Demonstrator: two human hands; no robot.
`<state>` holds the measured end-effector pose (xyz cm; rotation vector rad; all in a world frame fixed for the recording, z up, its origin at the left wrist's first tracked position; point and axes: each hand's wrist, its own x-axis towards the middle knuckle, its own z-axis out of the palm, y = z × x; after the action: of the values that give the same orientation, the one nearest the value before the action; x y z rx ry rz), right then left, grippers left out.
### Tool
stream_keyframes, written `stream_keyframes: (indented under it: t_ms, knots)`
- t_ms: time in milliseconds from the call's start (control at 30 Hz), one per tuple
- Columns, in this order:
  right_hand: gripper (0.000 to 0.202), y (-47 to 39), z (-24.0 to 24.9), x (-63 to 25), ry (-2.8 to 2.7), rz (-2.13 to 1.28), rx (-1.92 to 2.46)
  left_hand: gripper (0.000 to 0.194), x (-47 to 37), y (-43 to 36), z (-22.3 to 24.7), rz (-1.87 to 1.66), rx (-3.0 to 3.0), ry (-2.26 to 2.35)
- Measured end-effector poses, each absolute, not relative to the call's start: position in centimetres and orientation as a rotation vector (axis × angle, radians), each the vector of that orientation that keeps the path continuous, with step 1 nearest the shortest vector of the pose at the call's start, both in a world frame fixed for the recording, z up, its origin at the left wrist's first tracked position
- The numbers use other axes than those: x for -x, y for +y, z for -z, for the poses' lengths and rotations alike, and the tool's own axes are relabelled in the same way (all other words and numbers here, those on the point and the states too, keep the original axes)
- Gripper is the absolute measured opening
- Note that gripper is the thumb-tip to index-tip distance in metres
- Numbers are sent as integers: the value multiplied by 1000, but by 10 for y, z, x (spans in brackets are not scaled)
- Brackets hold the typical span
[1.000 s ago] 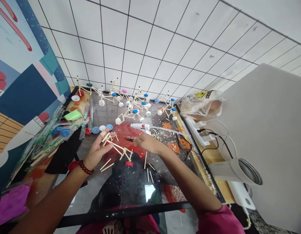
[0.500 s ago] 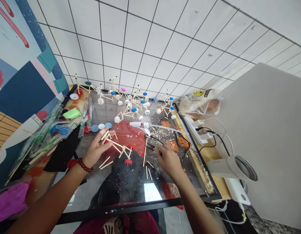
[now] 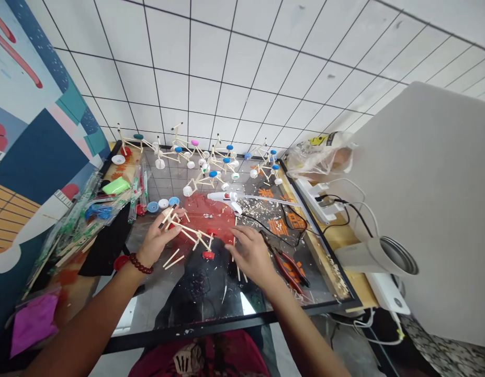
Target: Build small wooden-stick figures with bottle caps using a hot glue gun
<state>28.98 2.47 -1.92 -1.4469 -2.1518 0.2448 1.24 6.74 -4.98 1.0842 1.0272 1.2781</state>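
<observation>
Stick frame (image 3: 191, 229) with red wheels (image 3: 208, 255): held over the tabletop (image 3: 222, 298) in left hand (image 3: 158, 238), with fingers curled closed round its left end. At right hand (image 3: 252, 256): parted fingers, visibly empty, beside loose sticks (image 3: 238, 274); contact undetermined. Advised: to grip lightly, sparing the joints; to pinch one stick mid-length; to avoid brushing the glue gun (image 3: 222, 196).

Holds a stick frame (image 3: 190, 229) with red wheels (image 3: 208, 255) in the left hand (image 3: 153, 243), at nine o'clock from the right hand (image 3: 255, 256). Spreads the right hand's fingers over loose sticks (image 3: 238, 274), partly covering them. Shows, by that same clock, pliers (image 3: 295, 267) between three and four, a glue gun (image 3: 222, 197) at eleven, wheeled models (image 3: 213, 174) farther off at eleven, caps (image 3: 163, 203) at ten and a power strip (image 3: 315, 209) at two.
</observation>
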Motion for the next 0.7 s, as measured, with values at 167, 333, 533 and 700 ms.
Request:
stream_keyframes:
  t_ms: [167, 333, 533, 700]
  knots:
    - [23, 33, 12, -252, -2074, -496, 1223, 58, -14, 67, 47, -1266, -1060, 1047]
    - [37, 40, 18, -245, -1984, -532, 1185, 54, -13, 66, 46, -1272, -1069, 1040]
    - [68, 39, 30, -240, -2009, -530, 1189, 56, -11, 65, 49, -1288, -1108, 1028]
    - [51, 41, 33, -234, -2008, -542, 1218, 64, -11, 65, 49, -1287, -1120, 1033]
